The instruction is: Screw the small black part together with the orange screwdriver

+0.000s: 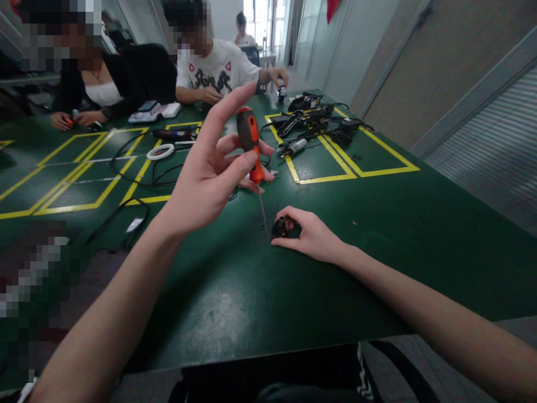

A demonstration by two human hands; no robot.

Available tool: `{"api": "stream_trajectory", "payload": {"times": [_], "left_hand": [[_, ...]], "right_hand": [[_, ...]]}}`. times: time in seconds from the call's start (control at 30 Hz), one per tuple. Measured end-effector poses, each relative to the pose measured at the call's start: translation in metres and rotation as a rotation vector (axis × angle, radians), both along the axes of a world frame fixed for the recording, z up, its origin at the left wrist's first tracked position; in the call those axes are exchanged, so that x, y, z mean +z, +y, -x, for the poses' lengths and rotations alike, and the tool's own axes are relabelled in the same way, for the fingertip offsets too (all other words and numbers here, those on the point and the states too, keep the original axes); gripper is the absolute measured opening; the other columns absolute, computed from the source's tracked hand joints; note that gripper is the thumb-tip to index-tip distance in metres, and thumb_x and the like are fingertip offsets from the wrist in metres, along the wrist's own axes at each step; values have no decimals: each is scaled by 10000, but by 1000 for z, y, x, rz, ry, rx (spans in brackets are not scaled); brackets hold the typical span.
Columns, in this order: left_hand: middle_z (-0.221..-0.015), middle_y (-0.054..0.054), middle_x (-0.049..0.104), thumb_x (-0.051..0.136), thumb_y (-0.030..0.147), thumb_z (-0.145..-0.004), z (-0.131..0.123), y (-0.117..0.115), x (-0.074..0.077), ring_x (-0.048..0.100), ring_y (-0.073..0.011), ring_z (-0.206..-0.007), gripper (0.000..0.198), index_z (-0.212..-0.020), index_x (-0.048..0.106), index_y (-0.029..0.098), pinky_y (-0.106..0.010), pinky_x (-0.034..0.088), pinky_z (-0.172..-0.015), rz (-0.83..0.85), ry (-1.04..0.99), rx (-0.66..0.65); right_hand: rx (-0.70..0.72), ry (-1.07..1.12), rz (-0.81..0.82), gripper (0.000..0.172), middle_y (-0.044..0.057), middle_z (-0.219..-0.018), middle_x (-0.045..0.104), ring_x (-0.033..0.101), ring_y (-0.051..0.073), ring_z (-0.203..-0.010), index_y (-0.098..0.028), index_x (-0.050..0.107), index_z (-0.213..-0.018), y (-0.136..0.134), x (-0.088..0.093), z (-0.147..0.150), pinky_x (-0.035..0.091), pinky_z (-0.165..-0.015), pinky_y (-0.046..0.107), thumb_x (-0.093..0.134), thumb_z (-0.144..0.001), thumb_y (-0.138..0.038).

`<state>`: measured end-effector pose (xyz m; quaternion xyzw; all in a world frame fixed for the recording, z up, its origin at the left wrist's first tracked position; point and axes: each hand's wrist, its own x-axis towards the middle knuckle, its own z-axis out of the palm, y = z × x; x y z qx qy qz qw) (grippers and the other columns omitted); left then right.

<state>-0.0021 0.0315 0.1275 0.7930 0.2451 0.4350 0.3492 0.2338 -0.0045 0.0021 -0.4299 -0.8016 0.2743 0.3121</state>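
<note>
My left hand [213, 162] grips an orange and black screwdriver [249, 140] between thumb and fingers, the index finger raised and stretched out. The screwdriver stands nearly upright, its thin shaft slanting down to the right. Its tip ends near the table top, just left of a small black part [279, 228] with a short round stub on top. My right hand [308, 232] pinches that black part against the green table [235, 291] between thumb and fingers. What kind of part it is I cannot make out.
Several dark cables and adapters [302, 120] lie heaped at the back right among yellow tape lines. A white ring [160, 151] and a black cable [126, 210] lie to the left. Two people sit across the table, one holding a small object [281, 91].
</note>
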Motion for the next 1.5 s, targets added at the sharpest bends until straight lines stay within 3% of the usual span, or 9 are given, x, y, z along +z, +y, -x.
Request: {"api": "stream_trajectory", "payload": {"times": [0.1,0.2,0.3,0.5,0.63,0.8,1.17,1.5], "left_hand": [[-1236,-80,731,666,347,-1019,-8,-2,-7,784,-195,-965,695,-1633,340,359,-264,682,-716,-42,-61,-48],[-1255,-99,720,644,358,-1040,-16,-6,-14,774,-201,-1012,646,-1624,371,315,-272,686,-752,-90,-63,-70],[-1283,-99,707,615,323,-1054,-20,-7,-19,760,-206,-1076,588,-1604,407,309,-269,686,-779,-142,-46,-80],[-1329,-79,687,578,229,-1048,-22,-9,-23,728,-212,-1168,523,-1546,449,321,-276,687,-830,-185,-13,-74],[-1265,-46,690,571,167,-1024,-23,-11,-24,753,-184,-1078,530,-1509,466,351,-274,688,-825,-162,24,-65],[-1297,-65,676,584,123,-1005,-22,-11,-24,745,-194,-1088,496,-1466,503,289,-283,696,-807,-224,40,-89],[-1310,-79,676,641,134,-981,-18,-11,-21,748,-189,-1027,485,-1435,521,260,-302,685,-777,-243,102,-50],[-1197,-57,693,755,219,-942,-14,-17,-10,709,-131,-833,446,-1333,541,205,-264,638,-712,-484,212,34]], "right_hand": [[-66,-10,12,419,-16,-822,636,592,159,-725,-208,603,-996,-1,1,2,487,-663,287,917,-783,-383],[25,23,-1,457,22,-955,669,607,161,-766,-201,618,-1098,-1,3,2,526,-692,300,914,-772,-327],[169,61,-24,402,60,-1088,678,627,159,-813,-196,626,-1218,-1,5,0,563,-738,311,780,-846,-195],[143,63,-23,268,37,-965,679,625,154,-771,-177,645,-1109,-2,5,0,546,-722,306,762,-869,-198],[124,56,-30,258,35,-955,686,628,156,-769,-185,635,-1074,-2,4,1,543,-723,306,783,-864,-209],[121,52,-47,265,35,-967,696,636,154,-770,-182,637,-1067,-2,4,1,543,-725,298,796,-855,-194],[104,41,-50,274,30,-953,697,637,155,-766,-187,637,-1059,-2,4,0,534,-713,294,807,-845,-206],[66,12,-27,304,22,-933,693,625,160,-748,-189,647,-1074,-4,3,1,506,-693,295,820,-834,-259]]}}
